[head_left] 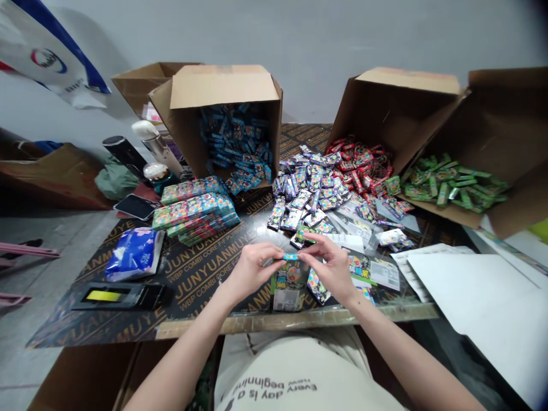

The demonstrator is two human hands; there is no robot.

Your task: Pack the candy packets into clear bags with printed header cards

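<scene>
My left hand (258, 267) and my right hand (330, 267) meet above the table's near edge, fingertips pinched on the two ends of a small blue candy pack (291, 257). Just below it is a dark printed packet (289, 285) with a pale label; whether my fingers touch it I cannot tell. A purple candy pack (317, 287) lies beside it, partly under my right hand. Beyond my hands spreads a pile of purple candy packs (306, 185). More printed packaging (377, 271) lies right of my right hand.
Cardboard boxes hold blue packs (240, 142), red packs (363, 162) and green packs (458, 182). Left are stacked multicoloured packs (194, 211), a tissue pack (135, 253), a phone (136, 206), bottles (160, 149) and a black tape dispenser (120, 295). White sheets (479, 291) lie right.
</scene>
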